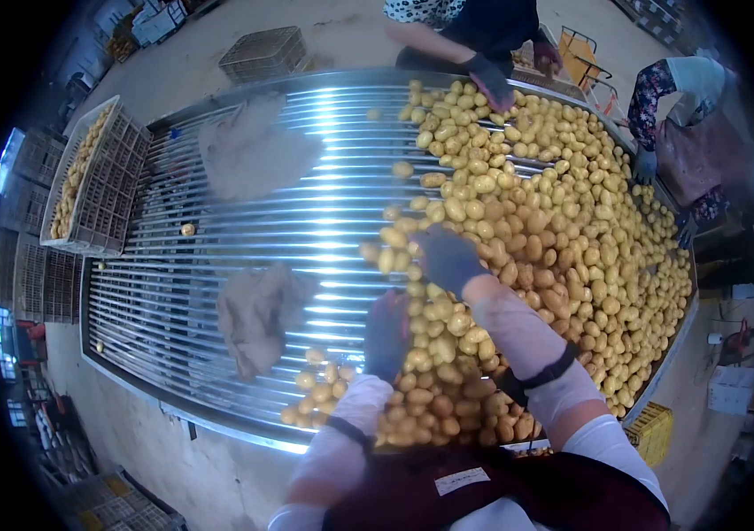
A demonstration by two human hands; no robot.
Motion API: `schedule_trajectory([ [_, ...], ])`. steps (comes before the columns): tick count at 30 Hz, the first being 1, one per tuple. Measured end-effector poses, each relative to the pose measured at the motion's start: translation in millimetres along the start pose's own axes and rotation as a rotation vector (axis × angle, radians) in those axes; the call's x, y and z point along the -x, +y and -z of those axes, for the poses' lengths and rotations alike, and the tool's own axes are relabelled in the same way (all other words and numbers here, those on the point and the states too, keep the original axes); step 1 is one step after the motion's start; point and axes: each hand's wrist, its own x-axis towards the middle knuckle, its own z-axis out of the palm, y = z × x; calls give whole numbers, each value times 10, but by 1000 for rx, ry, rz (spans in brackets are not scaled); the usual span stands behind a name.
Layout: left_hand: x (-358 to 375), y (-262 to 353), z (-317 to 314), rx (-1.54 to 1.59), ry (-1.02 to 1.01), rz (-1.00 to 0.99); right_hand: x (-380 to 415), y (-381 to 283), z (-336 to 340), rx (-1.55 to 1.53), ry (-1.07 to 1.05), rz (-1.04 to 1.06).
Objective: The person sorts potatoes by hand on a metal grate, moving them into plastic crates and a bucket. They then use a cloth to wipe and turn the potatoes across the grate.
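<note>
My left hand [386,338], in a grey glove with a pinkish palm, stands on edge over the metal rollers [341,234], its palm side against the potatoes [563,252]. The fingers look stretched out, though blurred. My right hand [448,259], gloved the same way, lies over the potatoes a little farther forward, fingers reaching left towards a few potatoes [393,237] on the rollers. It appears flat, with nothing gripped that I can see. Near my left forearm is a small group of potatoes [319,385].
Two cloth sacks [257,146] [262,314] lie on the rollers. A crate of potatoes [98,177] stands at the left end. A co-worker's gloved hand [490,81] touches potatoes opposite; another co-worker [687,124] bends at the right. A yellow crate [649,432] sits below right.
</note>
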Motion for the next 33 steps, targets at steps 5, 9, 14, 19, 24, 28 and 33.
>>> schedule_trajectory([
  [5,-23,12,50,88,4,13,-80,167,-560,1,-73,-148],
  [9,-37,-121,-4,354,-23,132,458,21,-267,-810,-137,-66],
  [14,30,63,26,642,138,143,1620,-102,-24,-1387,40,-6],
  [19,297,714,127,650,48,-165,2546,-336,148,-2113,86,-492],
  [24,633,1637,262,452,-267,-770,3392,-324,-109,-2023,386,-5],
  [28,933,1857,315,700,-464,-736,4255,-103,-343,-2602,419,173],
  [33,833,1428,330,595,-386,-571,6085,-380,-566,-1886,1396,-548],
])
